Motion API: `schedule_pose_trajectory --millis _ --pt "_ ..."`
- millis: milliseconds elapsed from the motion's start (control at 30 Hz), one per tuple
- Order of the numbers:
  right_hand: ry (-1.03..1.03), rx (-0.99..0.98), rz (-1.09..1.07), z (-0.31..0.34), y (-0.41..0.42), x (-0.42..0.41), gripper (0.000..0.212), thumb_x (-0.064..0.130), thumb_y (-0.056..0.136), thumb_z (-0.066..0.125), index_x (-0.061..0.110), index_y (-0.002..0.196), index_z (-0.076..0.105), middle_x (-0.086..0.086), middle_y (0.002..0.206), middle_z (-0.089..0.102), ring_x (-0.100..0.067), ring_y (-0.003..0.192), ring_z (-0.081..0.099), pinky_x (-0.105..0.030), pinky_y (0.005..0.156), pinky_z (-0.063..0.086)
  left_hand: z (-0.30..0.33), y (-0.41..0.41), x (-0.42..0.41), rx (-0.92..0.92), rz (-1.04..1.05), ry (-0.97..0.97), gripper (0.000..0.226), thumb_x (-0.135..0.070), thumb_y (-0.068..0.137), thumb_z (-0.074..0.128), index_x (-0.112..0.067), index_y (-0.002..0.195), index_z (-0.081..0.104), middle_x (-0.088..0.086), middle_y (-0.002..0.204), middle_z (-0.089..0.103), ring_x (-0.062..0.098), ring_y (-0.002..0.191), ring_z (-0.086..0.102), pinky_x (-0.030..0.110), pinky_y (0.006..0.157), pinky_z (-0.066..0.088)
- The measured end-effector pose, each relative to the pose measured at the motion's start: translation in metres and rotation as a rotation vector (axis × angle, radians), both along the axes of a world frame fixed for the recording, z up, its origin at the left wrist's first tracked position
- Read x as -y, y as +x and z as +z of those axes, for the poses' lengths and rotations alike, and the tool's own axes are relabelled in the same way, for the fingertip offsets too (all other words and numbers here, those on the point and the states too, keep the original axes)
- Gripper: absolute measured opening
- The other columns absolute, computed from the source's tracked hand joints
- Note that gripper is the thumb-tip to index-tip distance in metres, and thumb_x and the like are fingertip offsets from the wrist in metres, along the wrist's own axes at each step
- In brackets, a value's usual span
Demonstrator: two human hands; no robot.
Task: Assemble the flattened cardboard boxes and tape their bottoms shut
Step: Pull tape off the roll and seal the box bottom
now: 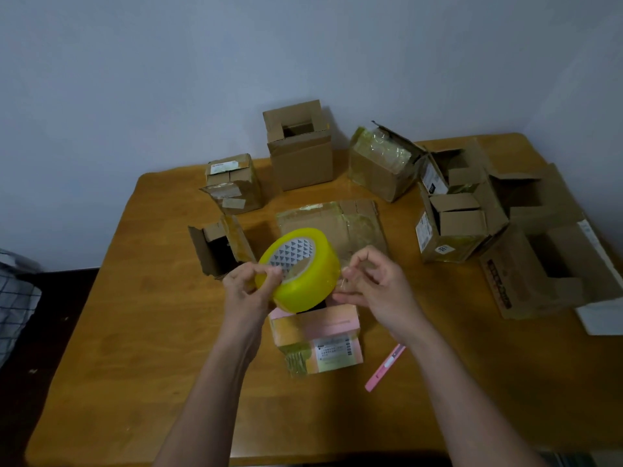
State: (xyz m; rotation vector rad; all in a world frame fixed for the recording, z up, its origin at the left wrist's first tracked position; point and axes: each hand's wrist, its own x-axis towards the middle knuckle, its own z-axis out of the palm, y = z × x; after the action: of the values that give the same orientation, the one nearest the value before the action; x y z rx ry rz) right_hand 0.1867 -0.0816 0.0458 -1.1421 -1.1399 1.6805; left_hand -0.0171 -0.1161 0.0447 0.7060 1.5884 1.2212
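Gripping a yellow tape roll (300,269) in mid-frame, the left hand (247,288) had its fingers curled round the roll's near rim, thumb hooked into the core. The right hand (372,284) was just beside the roll's right face, fingers curled and pinching at what looked like the clear loose end of the tape; whether it truly held the strip was hard to tell. Directly below the roll stood a small pink box (317,338) with a shipping label on its front. A flattened cardboard box (350,224) lay behind the roll, toward the centre of the wooden table (135,332). A pink cutter (384,369) lay on the table to the lower right of the pink box. Assembled boxes ringed the scene: an open box on its side (219,249) at centre left, a taped box (232,183) above it, a tall box (300,146) at upper centre, and several open-flapped ones (458,210) along the right.
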Motion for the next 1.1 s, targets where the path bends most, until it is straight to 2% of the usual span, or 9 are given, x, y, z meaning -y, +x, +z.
schedule_pose_trajectory --millis 100,200,267,367,600,767,833,933,1100 --pt "0.058 0.117 0.106 0.0 0.006 -0.003 0.008 0.005 0.093 0.059 0.004 0.088 0.053 -0.014 0.077 0.067 -0.031 0.07 0.072 -0.037 0.066 0.06 -0.001 -0.005 -0.004 0.258 -0.053 -0.105 0.059 -0.004 0.076 0.078 -0.002 0.129 0.051 0.01 0.119 0.063 0.021 0.098 0.068 0.031 0.072 0.056" --pt "0.095 0.272 0.12 0.001 0.022 -0.008 0.01 0.006 0.094 0.056 0.007 0.085 0.054 -0.009 0.083 0.072 -0.03 0.065 0.072 -0.032 0.057 0.059 0.008 -0.017 -0.004 0.221 -0.096 -0.076 0.038 0.012 0.064 0.07 0.001 0.101 0.068 0.013 0.099 0.071 0.024 0.095 0.066 0.032 0.074 0.053" --pt "0.123 0.327 0.0 -0.003 0.039 -0.013 0.009 0.006 0.093 0.058 0.005 0.085 0.054 -0.006 0.091 0.074 -0.024 0.069 0.073 -0.031 0.063 0.06 0.018 -0.03 -0.005 0.009 -0.162 -0.018 0.049 0.018 0.063 0.07 -0.01 0.104 0.069 0.006 0.099 0.072 0.024 0.095 0.066 0.033 0.074 0.051" --pt "0.109 0.285 -0.055 -0.013 0.044 -0.017 0.01 0.003 0.085 0.068 0.004 0.082 0.058 -0.004 0.093 0.075 -0.02 0.084 0.073 -0.037 0.08 0.059 0.025 -0.043 -0.001 -0.388 -0.348 0.041 0.057 0.012 0.074 0.074 -0.029 0.112 0.059 -0.005 0.108 0.064 0.007 0.096 0.062 0.025 0.07 0.049" --pt "-0.118 0.155 -0.006 -0.038 0.042 -0.014 0.022 0.006 0.077 0.076 0.006 0.099 0.071 -0.004 0.1 0.074 -0.017 0.102 0.068 -0.04 0.1 0.05 0.023 -0.035 0.007 -0.684 -0.459 0.211 0.066 0.002 0.07 0.082 -0.039 0.111 0.05 -0.02 0.111 0.055 -0.021 0.099 0.049 0.002 0.07 0.04" --pt "-0.221 -0.075 0.046 -0.037 0.044 -0.017 0.04 0.025 0.074 0.074 0.0 0.104 0.069 -0.014 0.106 0.072 -0.021 0.109 0.066 -0.034 0.101 0.049 0.024 -0.036 0.011 -0.734 -0.438 0.166 0.063 0.0 0.072 0.081 -0.03 0.12 0.053 -0.024 0.113 0.051 -0.005 0.099 0.048 0.012 0.076 0.039" --pt "-0.124 0.162 -0.017 -0.04 0.038 -0.016 0.024 0.028 0.079 0.075 0.01 0.095 0.074 -0.004 0.094 0.075 -0.015 0.098 0.069 -0.034 0.093 0.052 0.026 -0.036 0.012 -0.718 -0.434 0.133 0.063 -0.001 0.073 0.081 -0.026 0.124 0.054 -0.021 0.113 0.053 0.001 0.102 0.049 0.017 0.077 0.042" --pt "-0.027 0.444 -0.102 -0.051 0.029 -0.016 0.012 0.016 0.08 0.077 0.02 0.088 0.07 0.007 0.089 0.073 -0.003 0.087 0.067 -0.023 0.079 0.054 0.03 -0.031 0.013 -0.751 -0.445 0.14 0.065 0.003 0.073 0.08 -0.033 0.119 0.05 -0.029 0.11 0.047 -0.009 0.091 0.046 0.006 0.073 0.037" --pt "0.073 0.499 -0.143 -0.067 0.023 -0.016 0.019 0.006 0.081 0.075 0.023 0.08 0.067 0.01 0.087 0.069 0.003 0.083 0.063 -0.016 0.072 0.05 0.027 -0.028 0.008 -0.794 -0.453 0.129 0.066 0.008 0.073 0.077 -0.033 0.116 0.048 -0.023 0.105 0.049 0.004 0.098 0.043 0.015 0.073 0.036"
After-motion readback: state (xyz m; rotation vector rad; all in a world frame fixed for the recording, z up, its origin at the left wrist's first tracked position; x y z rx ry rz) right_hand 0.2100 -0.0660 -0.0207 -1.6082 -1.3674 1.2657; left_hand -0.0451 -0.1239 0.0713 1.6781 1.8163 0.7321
